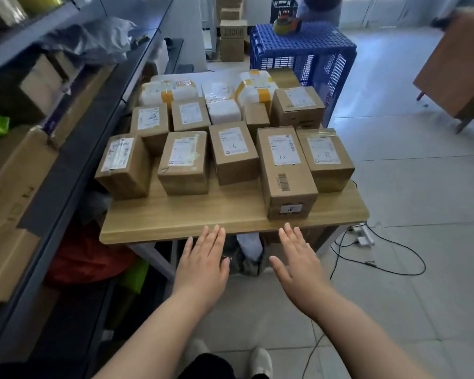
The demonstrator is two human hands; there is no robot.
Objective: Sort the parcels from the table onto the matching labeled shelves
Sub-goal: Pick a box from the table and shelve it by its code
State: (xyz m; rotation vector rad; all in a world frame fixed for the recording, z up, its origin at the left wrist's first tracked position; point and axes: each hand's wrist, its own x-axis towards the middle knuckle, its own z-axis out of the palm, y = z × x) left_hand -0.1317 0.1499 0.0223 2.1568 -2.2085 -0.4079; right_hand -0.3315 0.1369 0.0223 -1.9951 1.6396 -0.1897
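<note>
The left grip [203, 259] and right grip [297, 259] hovered flat, fingers straight and empty, at the near edge of the tabletop [203, 216]. Beyond, labelled parcels [283, 165] crowded the tabletop, none lifted; sorting onto the shelves [74, 170] beside the tabletop seemingly lay mostly ahead.

A blue slatted crate [307, 50] stands far off, with a yellow tape dispenser [286, 25] lying on top. At the far right a wooden cabinet [460, 67] stands tilted. On the tiled floor [422, 165] to the right, black cables [394, 258] loop near a white power strip [365, 236].
</note>
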